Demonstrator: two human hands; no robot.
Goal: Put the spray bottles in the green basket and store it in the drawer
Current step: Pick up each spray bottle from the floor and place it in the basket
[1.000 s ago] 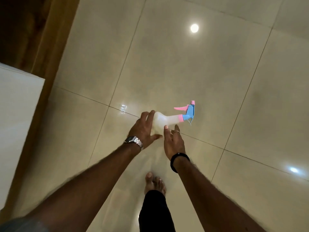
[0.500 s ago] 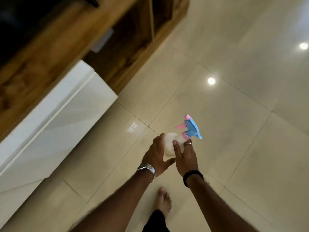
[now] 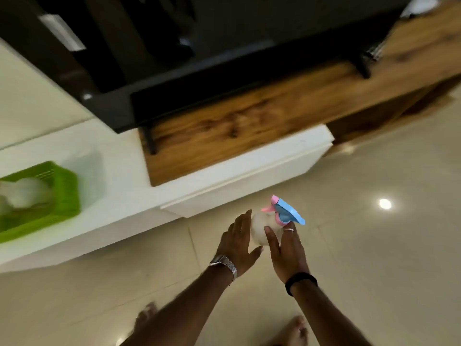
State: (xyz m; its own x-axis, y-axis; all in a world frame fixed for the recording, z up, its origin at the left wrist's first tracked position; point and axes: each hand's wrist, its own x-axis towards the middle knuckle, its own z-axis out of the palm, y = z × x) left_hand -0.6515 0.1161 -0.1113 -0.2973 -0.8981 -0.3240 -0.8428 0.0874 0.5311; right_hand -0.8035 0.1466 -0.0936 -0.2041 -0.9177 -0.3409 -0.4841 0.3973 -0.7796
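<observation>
Spray bottle between left hand and right hand; basket far left on counter

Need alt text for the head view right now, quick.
Both hands, left hand and right hand, hold a spray bottle over the tiled floor. The green basket, something whitish inside, sits left on a white cabinet.

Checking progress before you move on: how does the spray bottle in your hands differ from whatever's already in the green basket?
The spray bottle is held between the left hand and right hand above the floor; the whitish items lie inside the green basket on the white cabinet top. Its pink-and-blue trigger head shows clearly; theirs is blurred out. Both look translucent white.
</observation>
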